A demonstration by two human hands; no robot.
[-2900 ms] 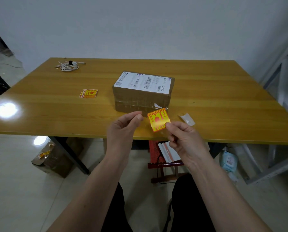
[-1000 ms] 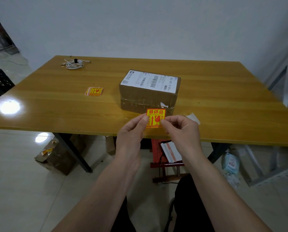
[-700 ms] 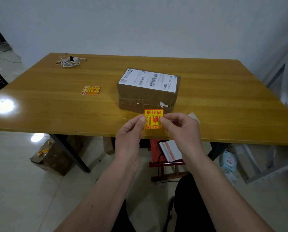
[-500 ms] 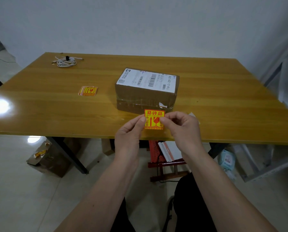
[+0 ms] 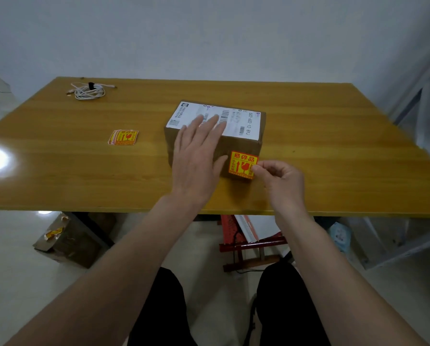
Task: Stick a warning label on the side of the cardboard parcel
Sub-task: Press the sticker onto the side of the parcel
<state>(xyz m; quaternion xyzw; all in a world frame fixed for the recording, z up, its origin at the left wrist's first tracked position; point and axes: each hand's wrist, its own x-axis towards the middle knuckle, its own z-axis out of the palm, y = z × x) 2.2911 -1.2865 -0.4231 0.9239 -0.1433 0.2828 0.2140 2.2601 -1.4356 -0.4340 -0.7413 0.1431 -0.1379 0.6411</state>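
Right hand (image 5: 282, 179) pinches warning label (image 5: 242, 164) seemingly against parcel (image 5: 234, 146); left hand (image 5: 196, 156) spread flat.

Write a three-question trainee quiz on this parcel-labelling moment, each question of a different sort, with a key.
1. True or false: the left hand grips the warning label.
2. Which hand pinches the label's edge? A) left B) right
3. Fill in: the spare labels lie on the table, to the ___ of the cardboard parcel.

Key: 1 false, it lies flat over the parcel; 2 B; 3 left.
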